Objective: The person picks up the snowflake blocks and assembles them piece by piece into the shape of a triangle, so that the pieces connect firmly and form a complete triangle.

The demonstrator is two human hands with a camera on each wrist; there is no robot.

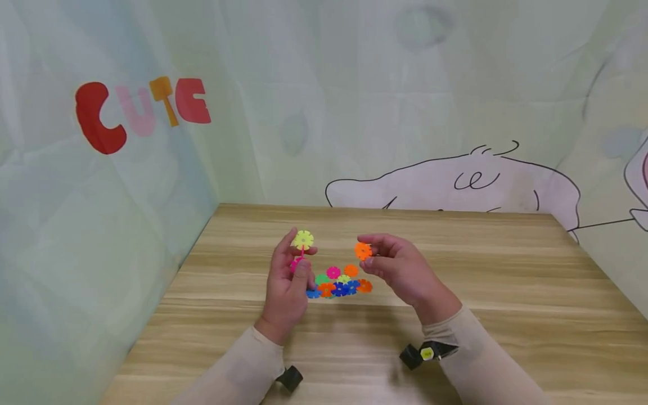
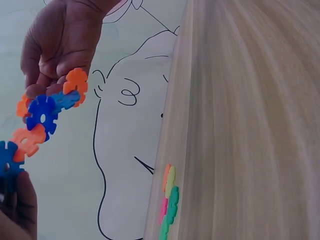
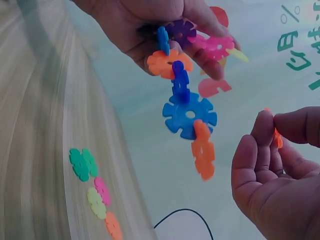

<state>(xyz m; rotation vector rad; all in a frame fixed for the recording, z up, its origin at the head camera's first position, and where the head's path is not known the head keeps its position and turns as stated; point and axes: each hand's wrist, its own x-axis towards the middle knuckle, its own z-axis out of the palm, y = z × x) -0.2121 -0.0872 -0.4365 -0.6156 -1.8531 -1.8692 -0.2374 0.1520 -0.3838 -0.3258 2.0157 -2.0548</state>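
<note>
Over the bench before me, the left hand grips the chain of slotted discs and the right hand pinches one orange disc; to join well, I think, slot should meet slot squarely, without twisting.

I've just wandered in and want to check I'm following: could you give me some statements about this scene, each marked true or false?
1. The left hand holds a chain of discs. True.
2. The right hand pinches an orange disc. True.
3. That disc is joined to the chain. False: it is apart.
4. Only blue discs lie loose. False: a pink disc and a yellow disc lie on the table.
</note>
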